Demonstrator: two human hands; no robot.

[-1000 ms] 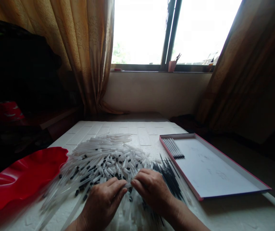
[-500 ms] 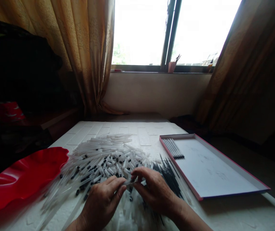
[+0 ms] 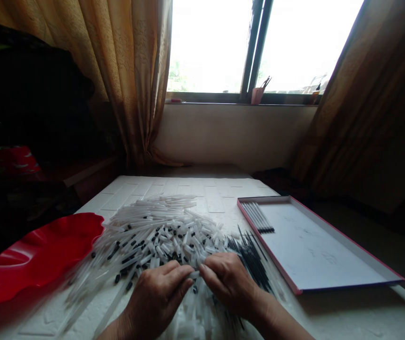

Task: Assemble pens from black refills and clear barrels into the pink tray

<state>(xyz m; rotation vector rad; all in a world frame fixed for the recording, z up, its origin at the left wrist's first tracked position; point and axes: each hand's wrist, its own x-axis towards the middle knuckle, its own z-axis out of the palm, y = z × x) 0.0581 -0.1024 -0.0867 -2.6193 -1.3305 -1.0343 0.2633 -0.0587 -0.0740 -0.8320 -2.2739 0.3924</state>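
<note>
My left hand [image 3: 156, 295] and my right hand [image 3: 229, 283] meet over the near side of a heap of pen parts. Pinched between their thumbs and fingers is a small translucent pen cap [image 3: 195, 274]; both hands grip it, and the fingers cover most of it. Loose pen caps [image 3: 188, 238], several with black ends, lie just beyond the hands. Clear pen barrels [image 3: 142, 212] spread behind and to the left. Beside my right hand lies a bundle of thin black pen refills [image 3: 252, 259].
A shallow pink-edged box lid [image 3: 316, 245] stands at the right, with a row of assembled pens [image 3: 258, 218] in its far left corner. To the left sits a red wavy-edged plate [image 3: 46, 255]. All rest on a white brick-patterned table [image 3: 216, 200] below a window.
My right fingers have closed in on the small piece, and the two hands are pressed closer together. The view has shifted slightly.
</note>
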